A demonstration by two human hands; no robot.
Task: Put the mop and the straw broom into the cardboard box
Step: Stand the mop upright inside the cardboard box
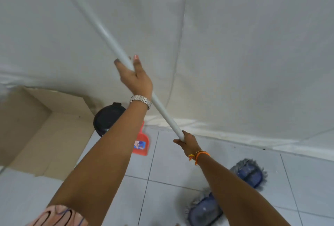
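The mop has a long white pole (101,30) slanting from the upper left down to the lower right. Its flat blue head (249,173) with grey fringe lies on the tiled floor at the lower right, partly hidden by my right forearm. My left hand (135,75) is wrapped loosely around the middle of the pole, fingers partly spread. My right hand (186,141) grips the pole lower down. The open cardboard box (45,128) stands at the left against the wall. No straw broom is in view.
A black round bin (106,119) sits beside the box, half hidden by my left arm. A red dustpan (141,143) leans on the floor next to it. White sheeting (235,44) covers the wall ahead. Light tiles (171,168) cover the floor.
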